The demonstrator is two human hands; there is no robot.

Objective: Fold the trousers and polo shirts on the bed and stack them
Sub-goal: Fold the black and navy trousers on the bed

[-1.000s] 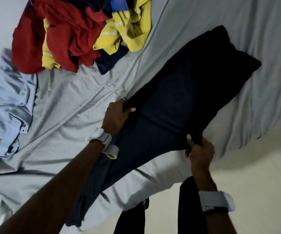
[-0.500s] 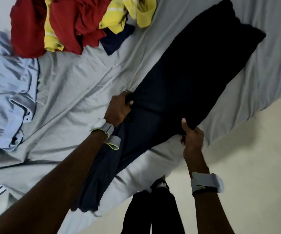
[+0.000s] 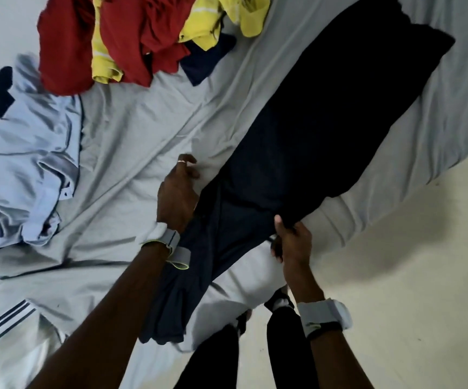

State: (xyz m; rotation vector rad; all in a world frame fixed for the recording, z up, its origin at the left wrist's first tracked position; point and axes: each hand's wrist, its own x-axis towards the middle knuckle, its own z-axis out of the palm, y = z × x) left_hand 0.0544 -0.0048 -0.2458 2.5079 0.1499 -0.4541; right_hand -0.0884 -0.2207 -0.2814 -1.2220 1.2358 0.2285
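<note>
The bed (image 3: 131, 141), under a creased pale grey sheet, fills most of the view, its near edge running along the cream floor (image 3: 412, 276). Across it lie the dark trousers (image 3: 322, 113), laid out long from the far right corner toward the near edge, where the narrower end trails over the side. A light blue polo shirt (image 3: 28, 164) lies crumpled at the left, and a heap of red and yellow shirts (image 3: 143, 37) sits at the top, well apart from the trousers. The right hand (image 3: 291, 240) pinches the trousers' near edge, fingers closed on the cloth. The left hand (image 3: 178, 192) rests beside the opposite edge with its fingers loosely spread and holding nothing, though whether the palm touches the cloth I cannot tell

The fabric looks soft, light and limp, so it will likely sag and wrinkle wherever it is unsupported. Both edges at the same level seem the best hold, keeping the cloth taut while the hanging end is carried over
</note>
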